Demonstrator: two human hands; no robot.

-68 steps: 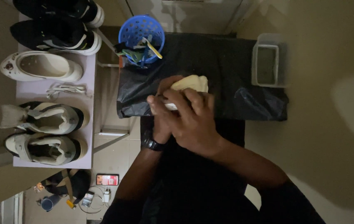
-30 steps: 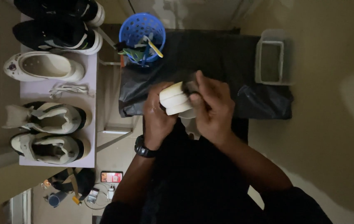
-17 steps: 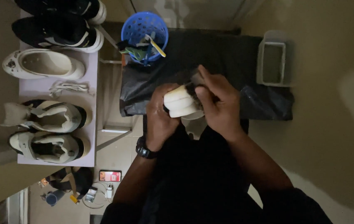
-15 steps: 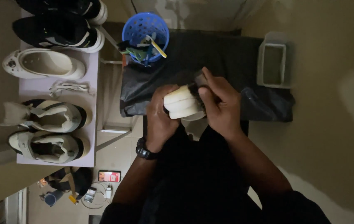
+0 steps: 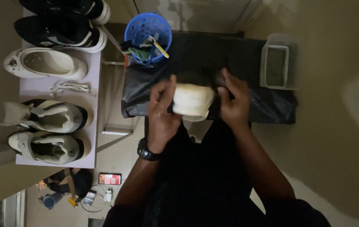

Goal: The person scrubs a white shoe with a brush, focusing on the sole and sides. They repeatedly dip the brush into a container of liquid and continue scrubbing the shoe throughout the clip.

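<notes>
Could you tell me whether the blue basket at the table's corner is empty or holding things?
Holding things: brush-like handles, one yellow, stick out of the blue basket.

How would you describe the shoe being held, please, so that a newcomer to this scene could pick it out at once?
Start at the black-covered table in the middle, with the blue basket at its far left corner. Just in front of it, the left hand and right hand grip a shoe between them. Unlike the shoes lined up on the pale shelf to the left, it is lifted, its cream sole facing up.
</notes>
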